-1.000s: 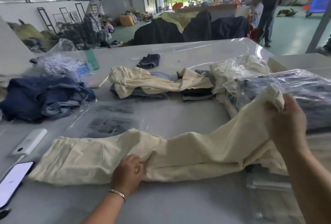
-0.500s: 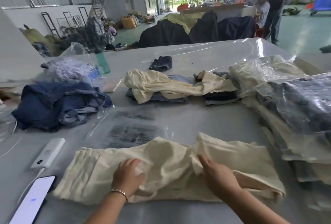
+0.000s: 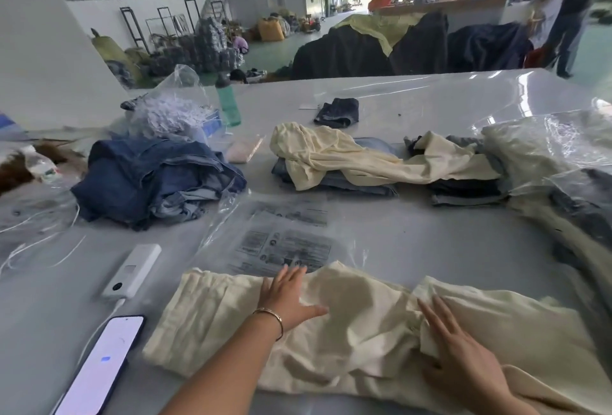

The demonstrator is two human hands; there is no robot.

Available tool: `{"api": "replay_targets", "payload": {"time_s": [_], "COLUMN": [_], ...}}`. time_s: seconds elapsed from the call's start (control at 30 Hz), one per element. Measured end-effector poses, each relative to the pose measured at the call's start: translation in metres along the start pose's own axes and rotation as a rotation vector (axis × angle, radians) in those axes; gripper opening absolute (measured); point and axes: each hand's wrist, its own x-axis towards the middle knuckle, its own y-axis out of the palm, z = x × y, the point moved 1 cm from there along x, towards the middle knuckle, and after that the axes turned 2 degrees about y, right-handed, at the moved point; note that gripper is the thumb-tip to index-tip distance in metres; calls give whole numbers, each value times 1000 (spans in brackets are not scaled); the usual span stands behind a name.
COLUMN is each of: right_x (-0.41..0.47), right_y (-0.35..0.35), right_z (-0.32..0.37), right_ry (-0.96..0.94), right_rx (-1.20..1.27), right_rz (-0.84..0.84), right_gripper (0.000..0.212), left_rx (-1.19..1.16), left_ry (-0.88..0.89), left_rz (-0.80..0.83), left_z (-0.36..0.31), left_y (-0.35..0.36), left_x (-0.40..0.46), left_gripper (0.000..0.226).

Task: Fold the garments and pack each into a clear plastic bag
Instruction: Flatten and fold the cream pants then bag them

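Cream trousers lie folded across the near edge of the table, both hands flat on top. Left hand presses with fingers spread, right hand lies open on the doubled-over layer, neither gripping. Looks like the smoothing stage of the fold. One more fold seems due, then a slide into the clear bag lying empty just beyond.

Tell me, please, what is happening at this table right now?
A person is folding a cream garment on the grey table. The left hand and right hand both press flat on the cloth. An empty clear plastic bag lies just beyond it, not yet used.
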Motion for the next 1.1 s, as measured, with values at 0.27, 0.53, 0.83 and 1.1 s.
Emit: {"api": "replay_targets", "payload": {"time_s": [0.27,0.53,0.83,1.1], "right_x": [15,18,24,12], "right_y": [-3,-54,-105,-58], "right_z": [-28,-16,-51,-107], "right_ry": [-17,24,515,733], "right_rx": [256,537,464,216], "right_rz": [50,-564,-1019,-509], "right_gripper": [118,70,59,54], "left_rx": [-60,-360,251,-27], "left_ry": [-72,75,-187,151], "left_rz": [48,41,-142,-438], "left_z": [-51,-48,63,32], "left_y": [15,-27,-125,-91], "left_x": [42,41,47,32], "left_gripper": [89,41,65,54]}}
